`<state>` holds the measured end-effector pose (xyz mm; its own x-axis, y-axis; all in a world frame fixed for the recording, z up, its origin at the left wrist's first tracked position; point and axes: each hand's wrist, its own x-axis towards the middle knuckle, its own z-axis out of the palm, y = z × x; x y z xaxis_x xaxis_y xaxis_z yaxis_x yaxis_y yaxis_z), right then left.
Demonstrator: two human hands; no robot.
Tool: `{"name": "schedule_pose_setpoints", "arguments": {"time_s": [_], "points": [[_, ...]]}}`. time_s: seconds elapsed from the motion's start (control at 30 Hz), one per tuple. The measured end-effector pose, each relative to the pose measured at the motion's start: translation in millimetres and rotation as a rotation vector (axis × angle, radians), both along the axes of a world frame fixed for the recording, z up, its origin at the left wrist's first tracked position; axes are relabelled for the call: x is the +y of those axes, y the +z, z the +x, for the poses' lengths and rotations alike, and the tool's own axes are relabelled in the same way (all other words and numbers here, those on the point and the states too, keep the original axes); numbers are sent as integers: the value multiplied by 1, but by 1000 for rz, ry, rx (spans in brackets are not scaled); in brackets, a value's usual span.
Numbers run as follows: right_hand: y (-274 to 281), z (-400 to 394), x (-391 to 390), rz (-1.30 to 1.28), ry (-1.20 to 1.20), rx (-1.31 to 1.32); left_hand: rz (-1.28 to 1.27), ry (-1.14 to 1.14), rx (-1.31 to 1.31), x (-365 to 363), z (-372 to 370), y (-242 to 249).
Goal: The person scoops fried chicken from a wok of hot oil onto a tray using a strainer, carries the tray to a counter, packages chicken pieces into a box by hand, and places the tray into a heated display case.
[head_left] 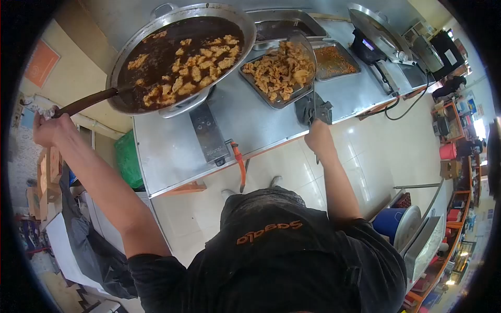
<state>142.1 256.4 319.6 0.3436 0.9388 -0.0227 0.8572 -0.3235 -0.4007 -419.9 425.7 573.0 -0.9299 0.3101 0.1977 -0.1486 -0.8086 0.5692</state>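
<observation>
My left hand [48, 128] is closed around the end of a wooden-handled utensil [86, 103], whose far end dips into the dark oil of a large wok [116, 57]. Golden battered pieces [195, 74] float in that oil. My right hand [320, 137] grips the thin handle of a wire strainer [314, 65], its bowl over a metal tray [284, 104]. Fried pieces [287, 65] are heaped in the strainer and on the tray. A dark cloth [319, 110] lies by the table edge, just beyond my right hand.
Behind the fried pieces sits a rectangular pan [282, 18] of dark liquid, beside a tray of crumbs [334, 61]. A second wok [378, 26] stands farther right. An orange hose [239, 161] hangs off the steel table's [167, 161] front edge. Green bag [129, 159] at left.
</observation>
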Motion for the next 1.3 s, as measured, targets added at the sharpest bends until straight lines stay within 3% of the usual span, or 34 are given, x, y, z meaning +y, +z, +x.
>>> {"name": "schedule_pose_setpoints", "arguments": {"time_s": [0.43,0.53,0.73,0.97,1.07,1.17,1.3], "points": [[-39,-54,-26,54,-145,-56,1,2,22,-5,6,-1],[-21,-60,-38,113,-181,8,6,35,7,1,-4,0],[-18,-49,-47,112,-153,-119,22,68,26,-6,20,4],[-14,-17,-56,179,-122,-43,18,4,217,12,-62,-14],[-37,1,-65,204,-93,-121,28,10,117,10,-84,-12],[-3,1,-64,166,-150,10,20,28,94,2,-87,-12],[16,12,-65,277,-101,-60,52,19,65,-11,-76,-12]]}}
